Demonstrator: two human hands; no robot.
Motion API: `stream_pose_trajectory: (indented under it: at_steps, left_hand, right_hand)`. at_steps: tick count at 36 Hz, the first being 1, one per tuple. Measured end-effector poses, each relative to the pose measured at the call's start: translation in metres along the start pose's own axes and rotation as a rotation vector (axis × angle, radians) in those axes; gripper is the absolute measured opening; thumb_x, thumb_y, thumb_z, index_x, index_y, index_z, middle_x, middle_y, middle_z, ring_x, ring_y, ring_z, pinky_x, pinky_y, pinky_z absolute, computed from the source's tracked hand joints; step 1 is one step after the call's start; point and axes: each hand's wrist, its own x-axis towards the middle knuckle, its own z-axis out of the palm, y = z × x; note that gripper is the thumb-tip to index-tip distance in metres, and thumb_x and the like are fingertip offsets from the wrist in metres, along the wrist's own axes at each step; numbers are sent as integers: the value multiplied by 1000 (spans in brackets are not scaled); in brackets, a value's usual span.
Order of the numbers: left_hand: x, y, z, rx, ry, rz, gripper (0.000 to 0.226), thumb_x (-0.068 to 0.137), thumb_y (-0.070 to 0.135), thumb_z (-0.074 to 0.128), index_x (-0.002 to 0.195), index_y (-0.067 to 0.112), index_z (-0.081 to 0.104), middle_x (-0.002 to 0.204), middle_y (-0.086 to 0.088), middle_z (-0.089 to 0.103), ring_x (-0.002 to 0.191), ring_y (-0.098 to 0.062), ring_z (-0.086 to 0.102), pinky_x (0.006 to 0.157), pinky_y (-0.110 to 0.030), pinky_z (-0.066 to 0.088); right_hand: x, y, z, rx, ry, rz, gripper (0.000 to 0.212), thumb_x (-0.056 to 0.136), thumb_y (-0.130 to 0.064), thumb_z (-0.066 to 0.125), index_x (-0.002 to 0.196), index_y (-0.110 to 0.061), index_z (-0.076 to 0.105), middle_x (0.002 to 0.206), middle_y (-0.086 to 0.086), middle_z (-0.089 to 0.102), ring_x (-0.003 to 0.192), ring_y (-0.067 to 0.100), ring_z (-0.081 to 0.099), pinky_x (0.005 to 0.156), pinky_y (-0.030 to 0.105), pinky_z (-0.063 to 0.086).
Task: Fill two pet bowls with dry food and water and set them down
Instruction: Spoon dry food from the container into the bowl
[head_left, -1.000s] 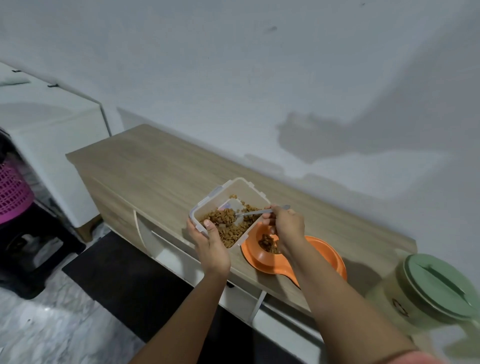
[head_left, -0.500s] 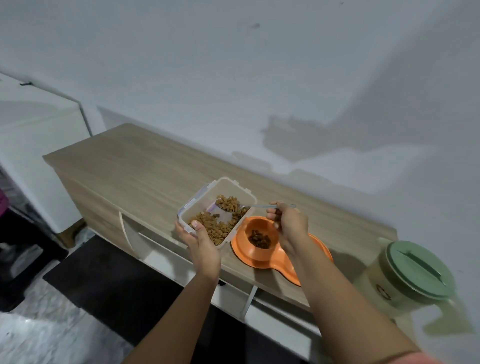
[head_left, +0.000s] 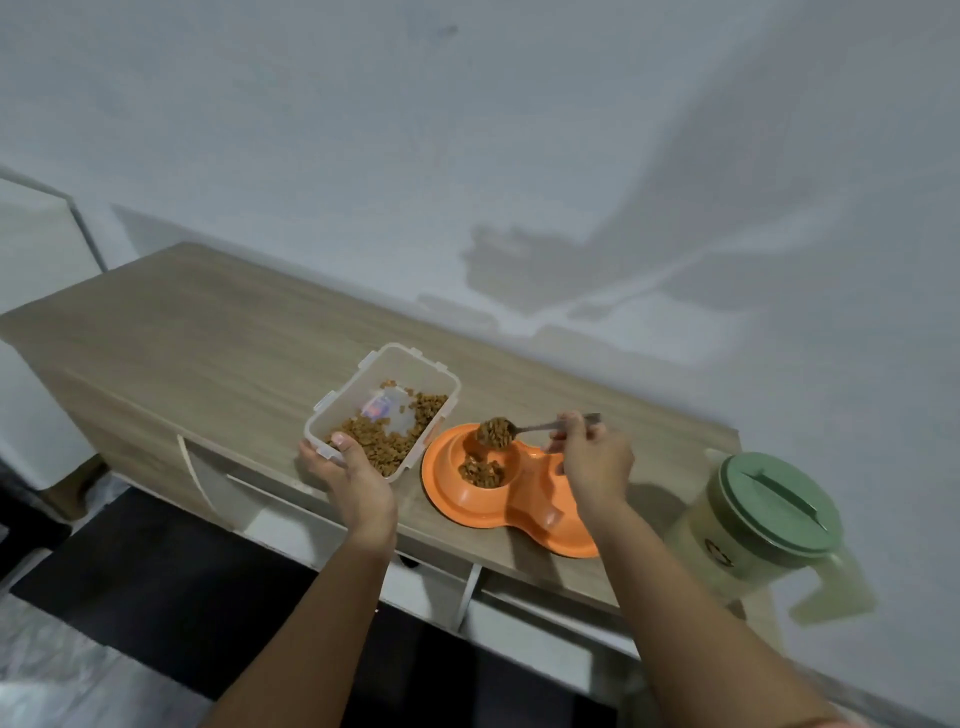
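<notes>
An orange double pet bowl (head_left: 467, 512) lies on the wooden cabinet top (head_left: 197, 332). Its left well holds some brown kibble (head_left: 480, 472); my right arm hides most of its right well. My right hand (head_left: 595, 460) grips a metal spoon (head_left: 524, 429) heaped with kibble, held just above the left well. A clear plastic food container (head_left: 382, 405), partly filled with kibble, sits to the left of the bowl. My left hand (head_left: 353, 478) grips the container's near corner, thumb over the rim.
A translucent water jug with a green lid (head_left: 774, 506) stands at the cabinet's right end, close to the wall. Open shelves run below the cabinet top. A dark mat (head_left: 156, 577) lies on the floor in front. A white appliance (head_left: 36, 228) stands at far left.
The spoon has left the container with a load of kibble and moved right, over the bowl's left well. My left hand keeps hold of the container.
</notes>
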Motion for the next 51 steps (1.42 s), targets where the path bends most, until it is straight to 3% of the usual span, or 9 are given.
stream_pose_trajectory:
  at_steps: [3,5,9,12,15,20,25,33,51]
  left_hand:
    - [1,-1,0,19,3,2,61,101,47,29,153,29,5,158,-12,20,136,-32,39,105,-37,35]
    - [1,-1,1,26,3,0,61,101,47,29,154,29,4,159,-11,20,136,-32,39,103,-35,34]
    - [0,2,0,26,-5,9,61,101,48,29,153,30,4,159,-11,18,136,-32,39,102,-36,36]
    - [-2,3,-2,23,-21,31,60,101,47,31,153,32,6,160,-11,14,135,-32,40,99,-33,38]
    - [-6,6,-3,21,-36,49,59,101,45,32,152,33,6,157,-12,20,133,-33,43,103,-40,42]
    - [-13,10,-7,29,-95,85,58,101,44,32,152,36,4,154,-14,26,132,-31,44,106,-44,41]
    - [-13,14,-13,45,-110,152,69,94,58,34,152,35,5,157,-11,21,137,-31,38,110,-50,37]
    - [-9,12,-16,29,-84,112,98,65,88,34,149,45,6,159,-5,21,140,-29,34,114,-52,31]
    - [-18,5,-9,85,-84,78,61,95,59,28,148,45,3,155,-10,25,136,-32,39,108,-54,38]
  right_hand:
    - [-6,10,6,-190,-162,-210,23,95,-25,54,86,-14,72,68,8,72,55,19,63,72,45,56]
    - [-10,9,8,-208,-118,-315,22,95,-22,54,95,-11,72,72,10,73,64,23,67,72,42,55]
    - [-8,-12,6,-3,105,-353,24,96,-25,53,91,-11,72,59,-4,65,58,1,63,67,21,50]
    - [-6,-35,12,231,121,-307,25,97,-22,51,77,-27,65,52,-9,60,47,13,55,52,31,49]
    - [-8,-49,22,296,7,-305,27,98,-19,50,78,-31,63,56,-8,61,47,18,55,46,32,46]
    - [-6,-52,46,-13,-240,-365,23,97,-26,52,81,-23,69,62,-7,65,49,2,61,66,43,56]
    - [-6,-52,59,-93,-316,-301,27,97,-26,51,98,-8,70,73,2,69,65,15,70,69,44,58]
    - [-14,-46,64,-7,-363,-37,37,97,-20,49,63,-13,64,57,6,64,45,14,55,51,26,43]
    - [-26,-42,60,381,-275,358,25,97,-12,48,74,-9,56,59,8,62,48,17,47,43,24,35]
